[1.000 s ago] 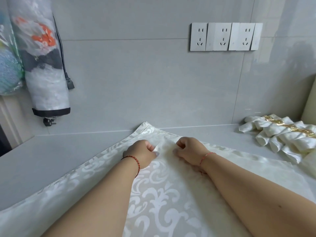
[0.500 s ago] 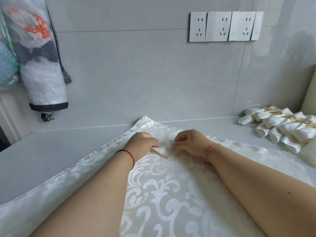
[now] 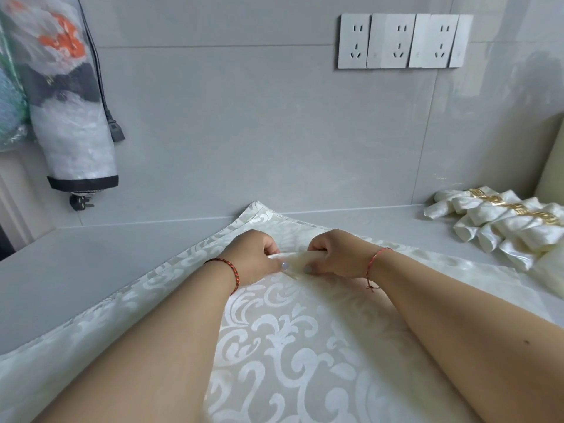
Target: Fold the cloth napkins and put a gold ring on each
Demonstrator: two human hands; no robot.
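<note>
Both hands now grip a thin rolled fold of the cream napkin (image 3: 293, 346), which lies spread on the grey counter (image 3: 91, 270). The left hand (image 3: 256, 254) and right hand (image 3: 338, 254), fingers curled over the roll (image 3: 294, 259), sit closer together than a second ago, when they only pinched flat cloth. Finished ringed napkins (image 3: 503, 221) stay piled at far right.

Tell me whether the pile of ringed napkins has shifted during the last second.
No. The pile of ringed napkins lies in the same spot against the wall seam, below and right of the sockets; only the camera tilted.
</note>
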